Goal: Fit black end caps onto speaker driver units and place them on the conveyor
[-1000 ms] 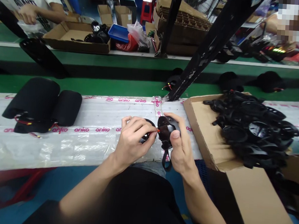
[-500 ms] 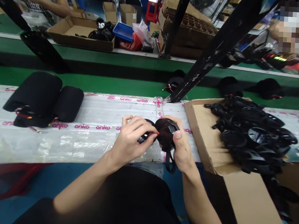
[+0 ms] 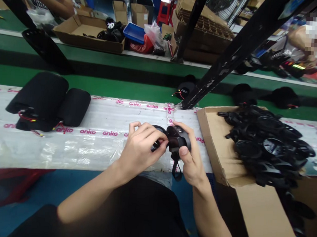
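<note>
Forearms [image 3: 89,198] converging at centre. Left hand [image 3: 141,151]: fingers curled, knuckles upward. Right hand [image 3: 192,160]: thumb bent inward, fingers largely hidden, apparently curled likewise.

A factory assembly line [image 3: 102,118]
</note>
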Available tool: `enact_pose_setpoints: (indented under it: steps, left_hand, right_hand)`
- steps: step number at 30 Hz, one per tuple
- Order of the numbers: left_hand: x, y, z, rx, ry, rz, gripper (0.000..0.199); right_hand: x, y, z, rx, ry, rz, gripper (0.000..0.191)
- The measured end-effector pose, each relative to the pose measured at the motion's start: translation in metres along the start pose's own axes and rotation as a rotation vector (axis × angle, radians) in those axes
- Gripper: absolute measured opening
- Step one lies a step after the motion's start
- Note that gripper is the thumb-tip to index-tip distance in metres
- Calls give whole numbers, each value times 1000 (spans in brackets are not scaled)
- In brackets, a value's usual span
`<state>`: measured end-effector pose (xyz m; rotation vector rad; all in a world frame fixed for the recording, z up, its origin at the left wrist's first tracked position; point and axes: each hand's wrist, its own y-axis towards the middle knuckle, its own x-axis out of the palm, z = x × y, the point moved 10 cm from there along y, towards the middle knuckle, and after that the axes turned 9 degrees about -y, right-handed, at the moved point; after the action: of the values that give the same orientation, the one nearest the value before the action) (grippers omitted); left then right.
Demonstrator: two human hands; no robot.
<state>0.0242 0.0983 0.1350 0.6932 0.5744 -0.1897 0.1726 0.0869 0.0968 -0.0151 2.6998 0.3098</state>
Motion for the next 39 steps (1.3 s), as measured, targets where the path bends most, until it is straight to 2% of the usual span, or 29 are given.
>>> enact_pose_setpoints:
  steps: [3,6,10,15,18,24,30,32,36,39]
  left_hand:
    - [-1,-2,-10,-27,-126,-34,7]
    - [-2,-8,-14,30,-228,-90,4]
    - [-5,-13,-19,49,-206,-39,4]
    - [0,-16,-15,40,-133,65,7]
    - [0,-19,-17,48,-123,105,9]
    - [5,-24,-34,-3,-320,35,8]
    - [6,-29,-51,-124,-377,138,25]
    - [7,-32,-59,-167,-517,107,31]
    - [11,-36,-74,-296,-922,-65,46]
    - [12,-34,-81,-352,-1012,-79,48]
  right_hand:
    - [4,-1,2,-8,47,-108,73]
    - [7,-4,5,-11,90,-205,83]
    - [8,-9,3,3,45,-277,81]
    - [6,-9,2,93,-11,-287,89]
    - [5,-6,2,116,-8,-251,89]
    - [10,-3,-3,85,-18,-171,87]
    - [15,-3,-11,1,-203,-44,91]
    - [14,-5,-4,16,-220,16,93]
    - [19,-11,7,5,-236,106,95]
    - [25,-15,6,-29,-296,203,89]
